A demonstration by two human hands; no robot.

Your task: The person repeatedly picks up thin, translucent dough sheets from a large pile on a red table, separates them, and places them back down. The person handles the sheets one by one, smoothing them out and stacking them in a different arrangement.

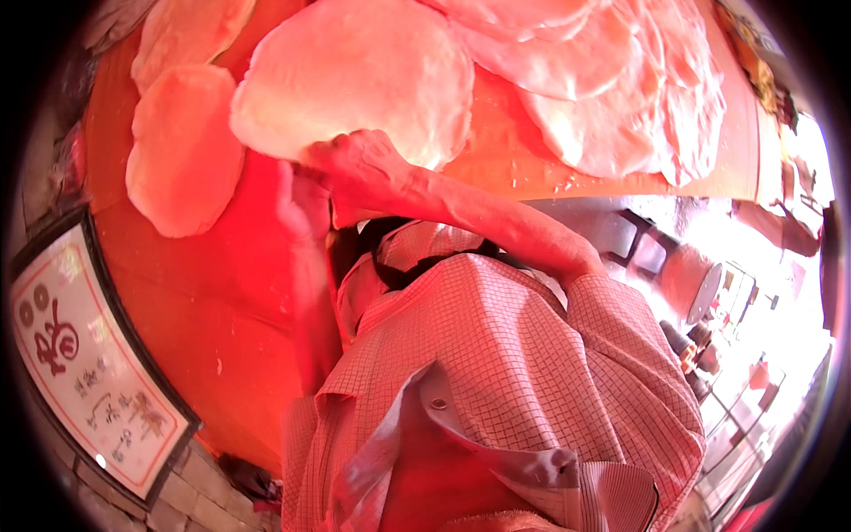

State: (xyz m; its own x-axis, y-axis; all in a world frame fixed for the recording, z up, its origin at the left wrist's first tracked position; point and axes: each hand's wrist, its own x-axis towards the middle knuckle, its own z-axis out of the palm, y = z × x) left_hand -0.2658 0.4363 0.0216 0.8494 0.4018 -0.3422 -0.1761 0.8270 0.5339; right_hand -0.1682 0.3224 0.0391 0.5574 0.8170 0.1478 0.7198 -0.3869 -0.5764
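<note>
A large round flattened sheet of dough (355, 71) lies in front of me, its near edge reaching my hands. My right hand (362, 164) is closed at that edge, fingers curled in on the dough. Close beside it on the left, my left hand (304, 202) is smeared, and its fingers do not show clearly. To the left lies a smaller oval dough sheet (184, 151), with another dough sheet (186, 35) beyond it. Several overlapping dough sheets (612, 97) are spread at the far right. Everything is tinted red by the light.
The orange-red table (213, 328) extends under the dough and along my left side. A framed sign (97, 363) stands at the left over brick paving (199, 496). On the right, past the table edge, are a round container (691, 282) and a bright rack (740, 372).
</note>
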